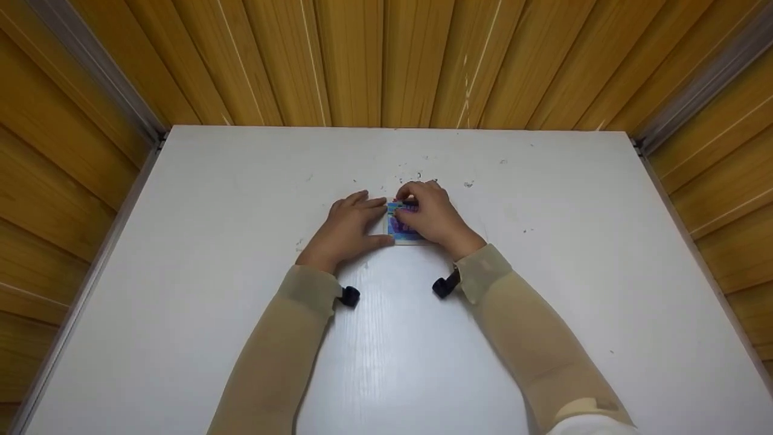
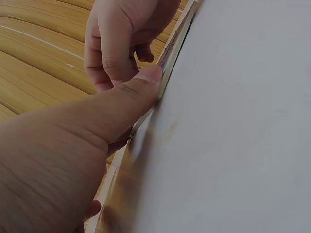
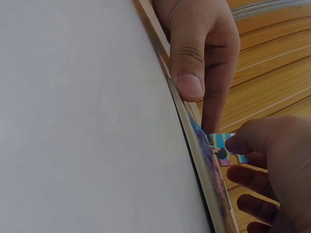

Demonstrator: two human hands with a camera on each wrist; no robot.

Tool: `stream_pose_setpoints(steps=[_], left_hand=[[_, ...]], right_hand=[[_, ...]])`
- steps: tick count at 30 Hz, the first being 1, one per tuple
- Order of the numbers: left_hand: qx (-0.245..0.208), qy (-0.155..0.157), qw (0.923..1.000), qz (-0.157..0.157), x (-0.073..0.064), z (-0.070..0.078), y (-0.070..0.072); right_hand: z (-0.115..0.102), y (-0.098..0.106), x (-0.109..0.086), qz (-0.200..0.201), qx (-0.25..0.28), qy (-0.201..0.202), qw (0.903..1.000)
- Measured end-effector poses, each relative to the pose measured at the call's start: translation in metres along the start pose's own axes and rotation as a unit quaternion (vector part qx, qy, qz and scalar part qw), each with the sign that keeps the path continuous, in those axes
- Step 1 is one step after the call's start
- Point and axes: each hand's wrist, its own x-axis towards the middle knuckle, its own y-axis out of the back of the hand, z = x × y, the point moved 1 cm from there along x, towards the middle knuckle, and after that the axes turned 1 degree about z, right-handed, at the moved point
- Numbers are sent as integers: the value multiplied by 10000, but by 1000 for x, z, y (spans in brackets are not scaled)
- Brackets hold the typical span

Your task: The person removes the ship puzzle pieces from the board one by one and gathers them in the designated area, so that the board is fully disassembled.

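Observation:
A small jigsaw puzzle (image 1: 397, 232) in blue and purple lies on the white table, in a thin, pale wooden tray (image 3: 192, 141). My left hand (image 1: 350, 228) steadies the tray's left side, its fingers spread and fairly straight. In the left wrist view, the left thumb (image 2: 131, 92) presses against the tray's near edge. Over the puzzle, my right hand (image 1: 436, 214) pinches a jigsaw piece (image 3: 222, 149) between thumb and fingers. That piece is striped blue and yellow and stands tilted, its lower end at the puzzle surface. The right hand hides much of the puzzle in the head view.
The white table (image 1: 211, 314) reaches out on all sides of the tray, with a few dark marks on its top. Wood-look panels (image 1: 356, 60) rise behind it and at both sides. Each wrist wears a small black camera (image 1: 349, 296).

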Motion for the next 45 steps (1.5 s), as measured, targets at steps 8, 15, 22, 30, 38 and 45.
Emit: stream_pose_setpoints(steps=[8,15,22,30,38,45], left_hand=[[-8,51,10000,-17,0,-1,-1],[-4,18,10000,24,-1,-1,0],[5,47,10000,25,-1,-1,-1],[18,29,10000,0,-1,-1,-1],[-23,23,10000,-12,-2,-1,-1],[-1,70,10000,-42,0,-1,-1]], right_hand=[[1,-2,-1,-123,206,-5,9997],[4,-1,1,-67,637,-253,9976],[9,-1,1,-83,1023,-372,9940],[10,-1,0,-238,950,-337,9946],[11,-1,0,-176,962,-386,9945],[9,0,0,-86,1042,-428,9936]])
